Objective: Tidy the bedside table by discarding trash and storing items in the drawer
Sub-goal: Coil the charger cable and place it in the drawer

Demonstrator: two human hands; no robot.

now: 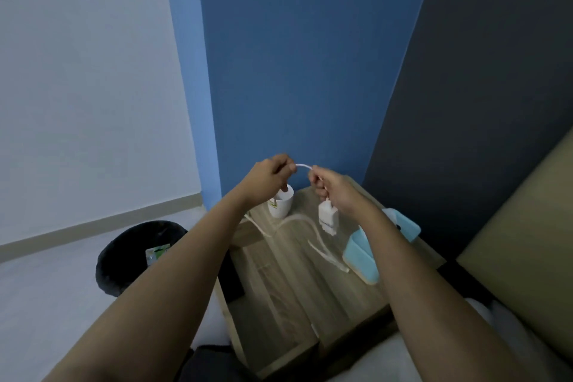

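We hold both hands up above the bedside table [279, 282], near the centre of the view. Our left hand [269, 177] is closed in a fist around one part of a white charging cable [303, 166], and our right hand [333, 192] pinches the same cable just beside it, at 3 o'clock from the left one. Between the two hands the cable makes a short arch. Under the right hand, at 6 o'clock, the white charger plug [328, 218] hangs in the air, above the table and not touching it. The rest of the cable falls down and lies in loose curves on the wooden top (its motion blur hides the exact path). A white cup [281, 205] stands on the table under the left hand. A light blue box [361, 253] rests at 5 o'clock from the plug, near the table's right edge. A black bin [130, 254] stands on the floor at 9 o'clock from the table, with some packaging inside.
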